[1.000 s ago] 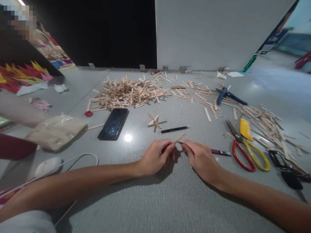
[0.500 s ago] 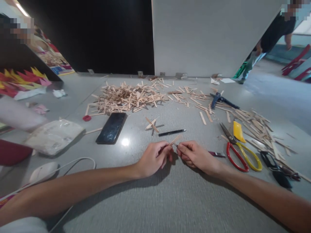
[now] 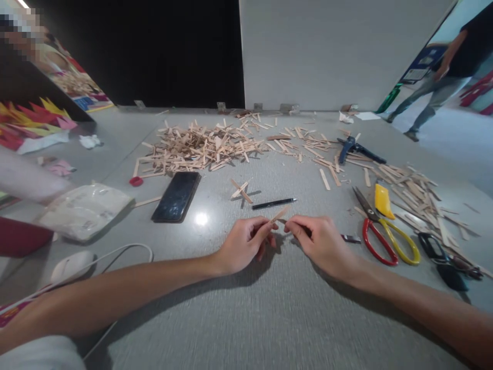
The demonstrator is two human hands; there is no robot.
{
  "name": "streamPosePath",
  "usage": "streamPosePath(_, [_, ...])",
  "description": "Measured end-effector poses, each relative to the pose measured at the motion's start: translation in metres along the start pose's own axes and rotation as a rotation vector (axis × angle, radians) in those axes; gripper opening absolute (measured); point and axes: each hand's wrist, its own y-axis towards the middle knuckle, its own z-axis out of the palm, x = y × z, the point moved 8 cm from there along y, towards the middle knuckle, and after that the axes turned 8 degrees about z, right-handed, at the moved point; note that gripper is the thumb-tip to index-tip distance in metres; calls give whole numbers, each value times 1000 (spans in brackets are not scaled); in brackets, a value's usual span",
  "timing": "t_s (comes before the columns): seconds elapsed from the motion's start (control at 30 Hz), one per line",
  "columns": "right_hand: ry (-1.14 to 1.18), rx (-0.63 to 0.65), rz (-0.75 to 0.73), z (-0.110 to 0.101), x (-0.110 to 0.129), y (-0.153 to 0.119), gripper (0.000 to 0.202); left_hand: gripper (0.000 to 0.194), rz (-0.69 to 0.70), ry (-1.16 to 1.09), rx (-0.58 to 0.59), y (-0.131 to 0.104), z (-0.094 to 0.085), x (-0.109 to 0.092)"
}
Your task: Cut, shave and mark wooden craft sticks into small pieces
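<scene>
The right hand point(image 3: 321, 239) looks different from a moment ago: it was more bunched up, and now its fingers point out more toward the left hand point(image 3: 244, 244). The walking person point(image 3: 449, 72) at the back, far to the right of the phone, has moved further right. The phone point(image 3: 176, 197), the pen point(image 3: 274, 203) and the little stick cross point(image 3: 241, 190) have stayed in their places on the table point(image 3: 215, 324).

The wooden stick point(image 3: 280, 213) is to the right of the phone, up in the left hand. That hand is closed in a pinch on it, with its other fingers loosely curled. The right hand is pinched shut too, on a thin dark piece point(image 3: 282, 221) that comes close to the stick. It is too small to tell if they touch. The end of a dark strip point(image 3: 351, 239) pokes out past the right hand.

To the left of the phone is a see-through bag point(image 3: 88, 210). Something pale shows in it, but what it is can't be told. The big stick pile point(image 3: 204, 146) is loose on the table, just behind the phone, not in a box. More loose sticks point(image 3: 419, 198) are far to the right of the phone, beside the yellow thing point(image 3: 383, 200) and the scissors point(image 3: 372, 213), which have one red and one yellow handle.
</scene>
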Motion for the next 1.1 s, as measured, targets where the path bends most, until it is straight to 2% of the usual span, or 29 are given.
streamPosePath(0.1, [-157,-49,-141,-3,9,-6,33,45,1,-1,2,-1,1,0])
streamPosePath(0.2, [-273,-108,-214,-5,13,-11,37,45,-3,12,-1,-1,1,-2])
streamPosePath(0.5, [-487,-112,-204,-1,5,-12,37,43,-1,62,16,-1,1,-4])
streamPosePath(0.67, [-761,-110,-275,7,13,-22,22,39,158,251,20,-3,2,-13])
streamPosePath(0.87, [-1123,-123,-307,22,41,-35,30,34,286,362,32,-8,4,-22])
streamPosePath(0.97, [-1114,-29,-263,25,41,-32,31,34,309,376,53,-10,4,-23])
streamPosePath(1.1, [-870,140,-135,17,23,-19,33,34,296,374,65,-10,3,-23])
